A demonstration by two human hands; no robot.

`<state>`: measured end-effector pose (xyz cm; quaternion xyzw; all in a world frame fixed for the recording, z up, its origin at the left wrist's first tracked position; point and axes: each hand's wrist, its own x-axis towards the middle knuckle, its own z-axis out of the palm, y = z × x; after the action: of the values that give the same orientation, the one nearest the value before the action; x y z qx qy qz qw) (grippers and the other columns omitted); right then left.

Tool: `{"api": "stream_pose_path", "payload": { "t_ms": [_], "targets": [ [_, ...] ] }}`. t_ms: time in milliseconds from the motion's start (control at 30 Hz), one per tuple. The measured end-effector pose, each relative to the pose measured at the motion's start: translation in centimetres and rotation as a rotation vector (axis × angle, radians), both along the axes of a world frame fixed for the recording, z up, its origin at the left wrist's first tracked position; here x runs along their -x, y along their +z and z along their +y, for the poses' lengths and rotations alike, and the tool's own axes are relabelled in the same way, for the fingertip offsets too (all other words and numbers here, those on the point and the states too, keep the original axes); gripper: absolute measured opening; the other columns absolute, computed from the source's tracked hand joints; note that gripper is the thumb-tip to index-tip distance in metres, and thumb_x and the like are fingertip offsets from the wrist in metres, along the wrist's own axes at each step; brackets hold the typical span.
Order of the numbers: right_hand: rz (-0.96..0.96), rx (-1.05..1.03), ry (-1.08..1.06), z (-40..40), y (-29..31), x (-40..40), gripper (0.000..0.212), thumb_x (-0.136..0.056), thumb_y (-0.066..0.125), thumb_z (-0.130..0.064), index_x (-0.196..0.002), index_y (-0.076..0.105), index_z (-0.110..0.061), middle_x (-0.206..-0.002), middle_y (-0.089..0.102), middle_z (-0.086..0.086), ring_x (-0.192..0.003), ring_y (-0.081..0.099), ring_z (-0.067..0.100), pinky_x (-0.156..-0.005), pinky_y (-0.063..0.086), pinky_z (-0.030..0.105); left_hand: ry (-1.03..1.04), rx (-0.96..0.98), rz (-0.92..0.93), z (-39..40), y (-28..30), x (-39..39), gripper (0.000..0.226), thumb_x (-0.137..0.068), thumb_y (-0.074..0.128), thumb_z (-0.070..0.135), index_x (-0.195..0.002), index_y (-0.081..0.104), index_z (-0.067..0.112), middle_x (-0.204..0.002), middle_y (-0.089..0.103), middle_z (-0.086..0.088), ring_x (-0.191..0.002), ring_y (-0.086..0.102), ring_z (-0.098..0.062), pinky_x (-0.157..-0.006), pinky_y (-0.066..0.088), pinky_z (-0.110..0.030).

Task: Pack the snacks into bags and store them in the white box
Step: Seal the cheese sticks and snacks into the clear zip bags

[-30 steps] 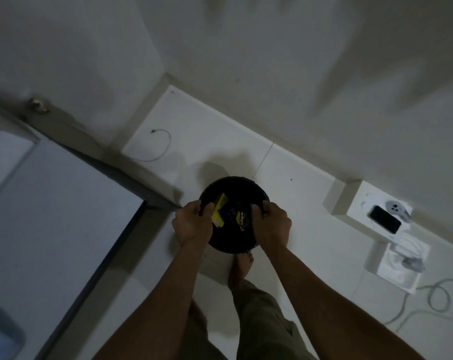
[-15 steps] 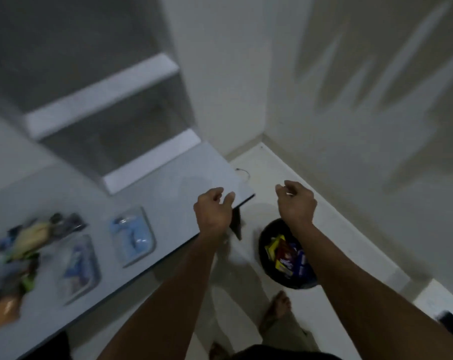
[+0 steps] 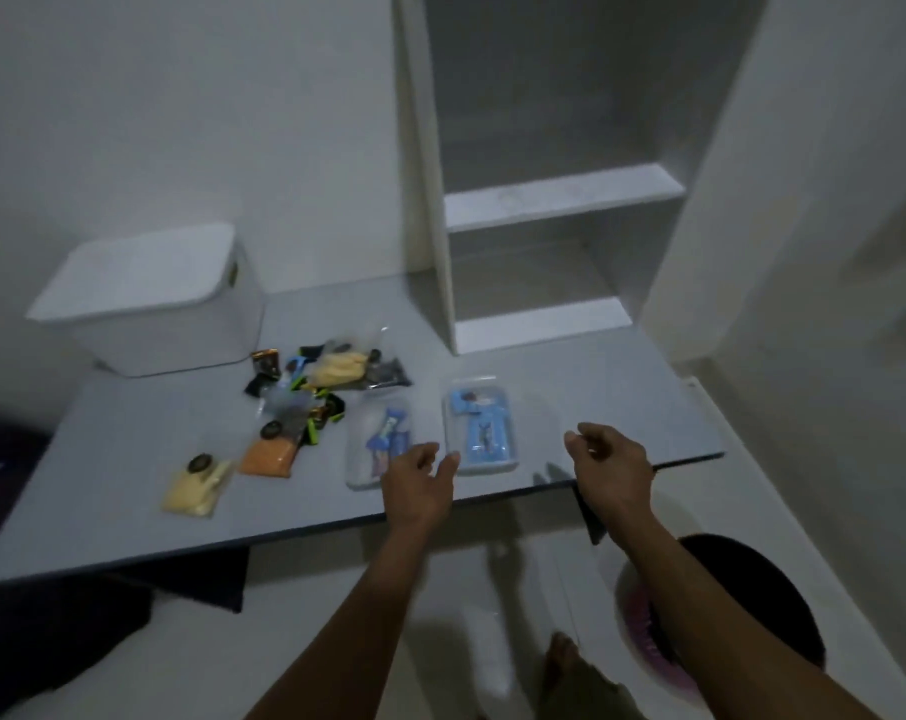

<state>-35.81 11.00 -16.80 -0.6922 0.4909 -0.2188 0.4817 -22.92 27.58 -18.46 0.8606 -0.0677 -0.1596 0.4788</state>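
Observation:
A lidded white box (image 3: 154, 298) stands at the back left of the grey table (image 3: 596, 387). In front of it lies a loose pile of snacks (image 3: 318, 389), with an orange packet (image 3: 267, 457) and a pale yellow packet (image 3: 193, 488) nearer me. Two clear bags with blue snacks inside lie flat: one (image 3: 375, 441) left, one (image 3: 481, 426) right. My left hand (image 3: 419, 483) hovers empty with relaxed fingers over the near end of the left bag. My right hand (image 3: 609, 467) hangs empty, fingers loosely curled, above the table's front edge to the right of the bags.
White open shelves (image 3: 560, 200) rise behind the table at the right. On the floor by my right arm sits a black bin (image 3: 762, 579). My foot (image 3: 562, 667) shows below. A dark cloth (image 3: 76, 631) lies under the table at left.
My view swung up from the floor bin to the table. Both hands let go of the bin, rose, and now hover empty over the table's front edge.

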Motion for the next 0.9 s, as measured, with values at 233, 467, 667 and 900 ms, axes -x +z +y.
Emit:
{"api": "stream_pose_path", "payload": {
  "t_ms": [233,467,667,900],
  "targets": [
    [0.035,-0.037,0.289,5.8,-1.5,-9.2,0.024,-0.085,0.073,-0.025,-0.105,0.074,-0.012,-0.085,0.067,0.001,-0.083,0.064,0.015,-0.080,0.045,0.020,0.229,-0.025,0.034,8.4,-0.3,-5.1,0.040,-0.085,0.074,0.029,-0.118,0.068,0.007,-0.112,0.072,-0.009,-0.099,0.064,-0.016,-0.084,0.041,-0.021],
    [0.013,-0.073,0.513,9.9,-2.4,-20.7,0.024,-0.086,0.071,-0.023,-0.107,0.073,-0.011,-0.099,0.072,0.004,-0.091,0.064,0.015,-0.087,0.051,0.027,0.377,-0.098,-0.013,13.2,-1.5,-12.6,0.040,-0.084,0.073,0.031,-0.115,0.070,0.006,-0.103,0.073,-0.013,-0.100,0.067,-0.028,-0.088,0.047,-0.030],
    [0.021,-0.064,0.606,12.4,-2.3,-28.6,0.023,-0.088,0.066,-0.019,-0.104,0.072,-0.004,-0.099,0.073,0.013,-0.092,0.066,0.026,-0.083,0.051,0.034,0.387,-0.191,-0.066,14.1,-1.1,-19.5,0.033,-0.084,0.073,0.030,-0.107,0.072,0.006,-0.097,0.072,-0.012,-0.094,0.065,-0.029,-0.078,0.041,-0.028],
    [0.104,-0.018,0.631,14.1,-5.4,-35.5,0.014,-0.088,0.069,-0.016,-0.098,0.070,-0.006,-0.090,0.067,0.007,-0.084,0.061,0.021,-0.060,0.035,0.015,0.331,-0.289,-0.002,12.7,-3.2,-27.0,0.048,-0.088,0.070,0.026,-0.130,0.059,0.006,-0.124,0.064,-0.015,-0.112,0.060,-0.026,-0.091,0.043,-0.031]
  ]
}}
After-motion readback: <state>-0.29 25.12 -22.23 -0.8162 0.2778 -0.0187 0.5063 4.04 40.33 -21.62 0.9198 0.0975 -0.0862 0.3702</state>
